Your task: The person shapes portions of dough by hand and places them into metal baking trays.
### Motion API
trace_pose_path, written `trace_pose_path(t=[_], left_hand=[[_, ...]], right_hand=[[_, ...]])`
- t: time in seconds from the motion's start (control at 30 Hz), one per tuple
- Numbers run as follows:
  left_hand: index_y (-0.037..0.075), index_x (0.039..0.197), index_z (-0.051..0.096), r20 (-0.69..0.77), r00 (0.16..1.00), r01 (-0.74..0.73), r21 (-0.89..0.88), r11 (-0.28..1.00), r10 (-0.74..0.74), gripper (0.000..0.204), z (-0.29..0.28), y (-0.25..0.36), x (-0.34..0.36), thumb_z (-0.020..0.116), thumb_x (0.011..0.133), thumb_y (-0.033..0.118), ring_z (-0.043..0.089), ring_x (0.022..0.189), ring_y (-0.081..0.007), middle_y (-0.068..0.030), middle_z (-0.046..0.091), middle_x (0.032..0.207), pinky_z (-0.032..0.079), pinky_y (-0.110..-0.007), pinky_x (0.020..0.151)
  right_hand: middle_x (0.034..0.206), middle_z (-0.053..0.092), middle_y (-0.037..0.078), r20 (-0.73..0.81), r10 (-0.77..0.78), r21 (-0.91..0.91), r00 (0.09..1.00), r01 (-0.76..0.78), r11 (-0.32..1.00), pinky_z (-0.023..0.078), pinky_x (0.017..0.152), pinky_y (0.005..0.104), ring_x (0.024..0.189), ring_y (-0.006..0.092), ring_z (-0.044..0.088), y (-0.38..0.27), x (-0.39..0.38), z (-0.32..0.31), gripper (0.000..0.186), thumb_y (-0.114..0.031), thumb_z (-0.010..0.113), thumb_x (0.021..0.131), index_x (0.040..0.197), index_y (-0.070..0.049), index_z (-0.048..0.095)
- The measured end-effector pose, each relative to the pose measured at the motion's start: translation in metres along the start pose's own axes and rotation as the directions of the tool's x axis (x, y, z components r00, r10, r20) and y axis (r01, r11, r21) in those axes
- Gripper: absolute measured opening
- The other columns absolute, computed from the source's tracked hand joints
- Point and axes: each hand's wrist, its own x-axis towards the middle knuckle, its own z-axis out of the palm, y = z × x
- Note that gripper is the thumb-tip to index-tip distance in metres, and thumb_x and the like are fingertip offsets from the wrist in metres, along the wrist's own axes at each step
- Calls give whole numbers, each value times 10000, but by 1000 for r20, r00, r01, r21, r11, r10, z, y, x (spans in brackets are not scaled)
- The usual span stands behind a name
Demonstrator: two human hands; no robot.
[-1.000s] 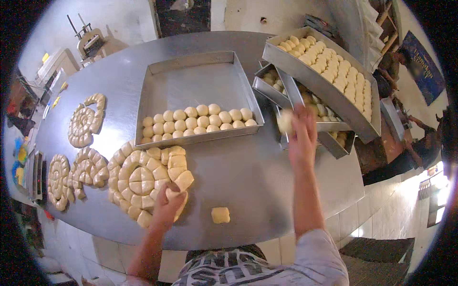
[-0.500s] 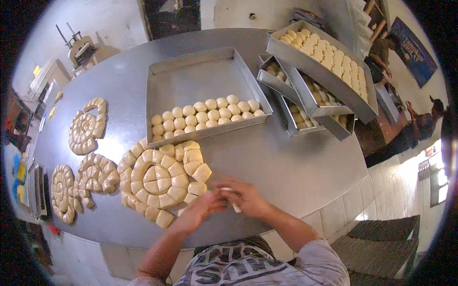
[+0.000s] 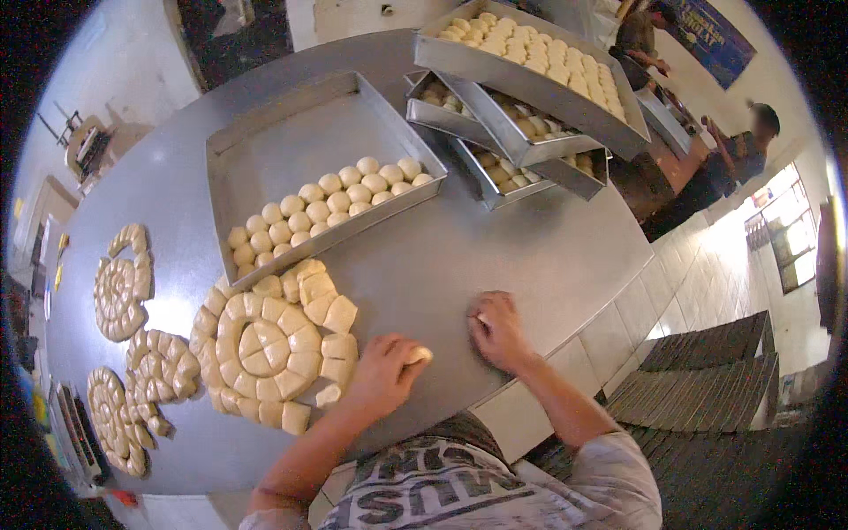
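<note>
My left hand (image 3: 384,373) is closed around a piece of dough (image 3: 420,355), which pokes out past the thumb side. It hovers by the right edge of a large coil of cut dough pieces (image 3: 265,347). Farther right, my right hand (image 3: 497,332) is low over the metal tabletop with its fingers curled; what it holds, if anything, is hidden beneath it. Beyond the coil stands a deep metal tray (image 3: 309,124) with rows of round dough balls (image 3: 329,184) along its near side.
Smaller dough coils (image 3: 121,287) lie on the left of the steel table (image 3: 548,256). Stacked metal trays (image 3: 530,152) filled with dough balls stand at the far right. Two people (image 3: 751,146) are beyond the table. Dark ridged sheets (image 3: 698,389) are at the lower right.
My hands, close together before, have parted: the right moved rightward to the tabletop, the left stays near the coil with dough in it. The whole view has shifted and turned slightly.
</note>
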Motion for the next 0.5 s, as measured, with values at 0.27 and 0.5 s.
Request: trace_pose_path(t=[0.27, 0.5], left_hand=[[59, 1048, 562, -84, 993, -61, 233, 971, 82, 323, 20, 9, 13, 662, 772, 193, 468, 994, -347, -163, 487, 1040, 428, -422, 813], [108, 1213, 518, 84, 980, 164, 169, 972, -180, 469, -1, 41, 19, 645, 790, 267, 477, 992, -352, -154, 492, 1149, 415, -442, 836]], right_hand=[[941, 566, 136, -203, 386, -188, 900, -423, 887, 399, 863, 449, 969, 323, 502, 46, 62, 3, 182, -188, 669, 695, 793, -58, 588], [934, 561, 149, -168, 399, -260, 901, -431, 864, 365, 917, 433, 991, 335, 489, 81, 69, -31, 194, -214, 601, 780, 878, -49, 571]])
